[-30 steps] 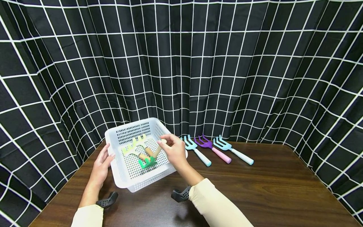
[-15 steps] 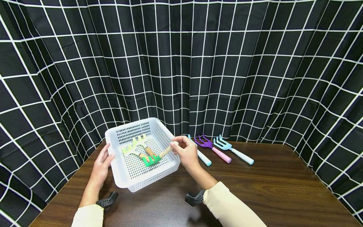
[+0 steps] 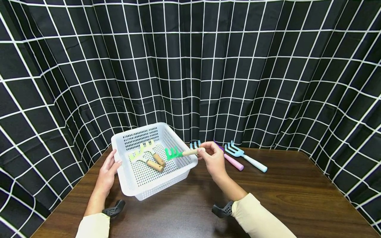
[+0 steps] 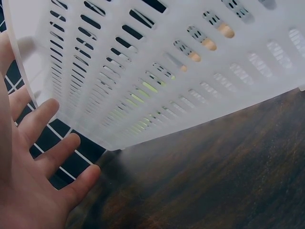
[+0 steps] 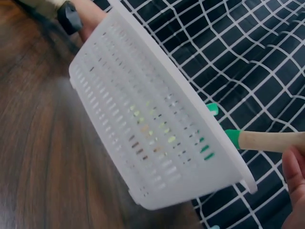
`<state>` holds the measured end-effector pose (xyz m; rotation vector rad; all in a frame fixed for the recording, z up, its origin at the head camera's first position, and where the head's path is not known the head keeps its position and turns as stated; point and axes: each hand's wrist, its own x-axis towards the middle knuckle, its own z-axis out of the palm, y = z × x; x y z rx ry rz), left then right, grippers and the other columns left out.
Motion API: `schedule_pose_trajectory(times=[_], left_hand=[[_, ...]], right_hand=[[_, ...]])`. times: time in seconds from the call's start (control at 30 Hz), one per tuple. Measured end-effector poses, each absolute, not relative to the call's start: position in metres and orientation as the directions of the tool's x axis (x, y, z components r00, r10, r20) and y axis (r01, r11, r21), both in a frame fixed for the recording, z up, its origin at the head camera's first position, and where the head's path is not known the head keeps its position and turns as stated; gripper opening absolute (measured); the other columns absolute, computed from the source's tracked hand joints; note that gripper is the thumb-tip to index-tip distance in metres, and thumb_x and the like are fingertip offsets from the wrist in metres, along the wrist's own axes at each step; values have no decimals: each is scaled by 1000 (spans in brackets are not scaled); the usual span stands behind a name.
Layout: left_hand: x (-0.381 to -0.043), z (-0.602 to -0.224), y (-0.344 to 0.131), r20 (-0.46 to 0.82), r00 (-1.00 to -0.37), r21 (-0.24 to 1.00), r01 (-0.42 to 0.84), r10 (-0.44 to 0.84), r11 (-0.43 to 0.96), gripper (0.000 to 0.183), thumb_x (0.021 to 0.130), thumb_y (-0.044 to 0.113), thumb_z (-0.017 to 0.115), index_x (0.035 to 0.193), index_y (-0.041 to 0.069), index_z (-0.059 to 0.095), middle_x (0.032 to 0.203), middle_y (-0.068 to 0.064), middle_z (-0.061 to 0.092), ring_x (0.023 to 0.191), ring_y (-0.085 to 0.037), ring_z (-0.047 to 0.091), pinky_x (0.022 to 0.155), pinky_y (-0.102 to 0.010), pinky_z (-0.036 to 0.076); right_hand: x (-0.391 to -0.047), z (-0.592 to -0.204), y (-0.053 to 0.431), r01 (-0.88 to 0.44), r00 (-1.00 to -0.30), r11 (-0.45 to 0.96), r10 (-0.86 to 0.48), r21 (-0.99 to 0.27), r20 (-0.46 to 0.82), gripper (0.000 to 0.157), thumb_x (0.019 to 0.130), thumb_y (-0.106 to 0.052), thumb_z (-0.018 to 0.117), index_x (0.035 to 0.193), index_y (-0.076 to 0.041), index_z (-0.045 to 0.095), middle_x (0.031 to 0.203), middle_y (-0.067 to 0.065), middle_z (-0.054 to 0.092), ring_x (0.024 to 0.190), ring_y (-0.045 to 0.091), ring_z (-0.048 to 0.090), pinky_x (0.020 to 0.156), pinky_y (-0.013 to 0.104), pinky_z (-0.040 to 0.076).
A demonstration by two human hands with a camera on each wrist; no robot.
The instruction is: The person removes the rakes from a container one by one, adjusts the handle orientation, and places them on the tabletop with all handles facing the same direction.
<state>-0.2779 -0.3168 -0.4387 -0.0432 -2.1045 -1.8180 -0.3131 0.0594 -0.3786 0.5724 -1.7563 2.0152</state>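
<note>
Black gridded curtain [image 3: 190,66] backs the head view; the right hand [image 3: 213,159] pinches the green rake [image 3: 189,152] over the right side of the basket [image 3: 162,179], partly hiding a purple rake [image 3: 234,162]. Left-wrist view: the left hand [image 4: 33,176] touches the rim, fingers spread. Right-wrist view: the basket mostly screens the green tines.

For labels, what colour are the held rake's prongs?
The prongs are green, clearest in the head view.

A green hand rake [image 3: 181,154] with a wooden handle is held across the right rim of a white perforated basket [image 3: 157,183], tines leftward; the basket sits upright, left on the tabletop [image 3: 297,188].
</note>
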Motion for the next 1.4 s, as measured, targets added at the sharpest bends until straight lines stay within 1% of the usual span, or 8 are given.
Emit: schedule_pose_trajectory(times=[0.2,0.37,0.63,0.73,0.83,0.97,1.2,1.4], left_hand=[[-277,-438,-316,278,-937,955,246,-211,166,61,104,21,46,156,10,16,153,-23,29,108,0,50,84,-13,42],[-277,-437,-316,281,-937,954,248,-206,171,61,104,22,45,156,10,16,153,-24,29,109,0,50,83,-12,41],[-277,-435,-314,259,-942,959,223,-214,177,61,104,23,45,157,12,15,155,-21,28,110,-1,48,84,-10,40],[-277,-435,-315,259,-942,959,226,-212,170,62,104,23,45,157,12,15,155,-21,27,110,-1,48,84,-10,39],[-277,-435,-315,264,-941,959,231,-212,167,62,104,22,45,157,12,15,154,-22,27,111,-2,49,85,-12,39],[-275,-436,-315,267,-940,957,234,-211,172,62,104,23,46,157,11,15,154,-23,28,111,-4,51,85,-13,40],[-275,-436,-314,269,-941,956,236,-207,173,62,104,26,46,156,11,16,154,-22,28,113,-6,51,84,-10,40],[-275,-436,-313,271,-940,955,236,-209,178,62,104,26,45,157,11,15,154,-22,28,114,-6,51,84,-10,40]], right_hand=[[-312,-382,78,-549,-835,-142,56,-824,547,14,84,13,63,97,16,59,86,10,62,66,12,62,63,27,54],[-311,-384,95,-516,-856,-175,86,-838,510,16,87,14,59,102,18,57,85,8,62,69,13,63,67,28,55],[-310,-386,121,-465,-885,-221,146,-857,443,18,88,16,55,106,21,54,89,9,64,68,13,64,66,27,55],[-310,-384,131,-437,-898,-240,171,-867,406,21,90,14,55,110,20,53,90,9,64,68,12,65,66,26,55],[-310,-383,140,-419,-905,-251,190,-872,380,22,91,13,55,112,19,54,91,13,63,68,14,66,68,28,55],[-310,-382,152,-432,-893,-217,238,-875,382,19,91,13,55,109,17,58,88,14,62,66,16,65,68,28,55],[-308,-383,171,-458,-866,-170,307,-872,395,12,88,16,56,98,11,61,81,7,65,62,14,63,64,26,55],[-312,-387,185,-491,-837,-143,352,-860,419,15,86,19,56,101,20,57,81,8,65,61,12,62,61,23,54]])
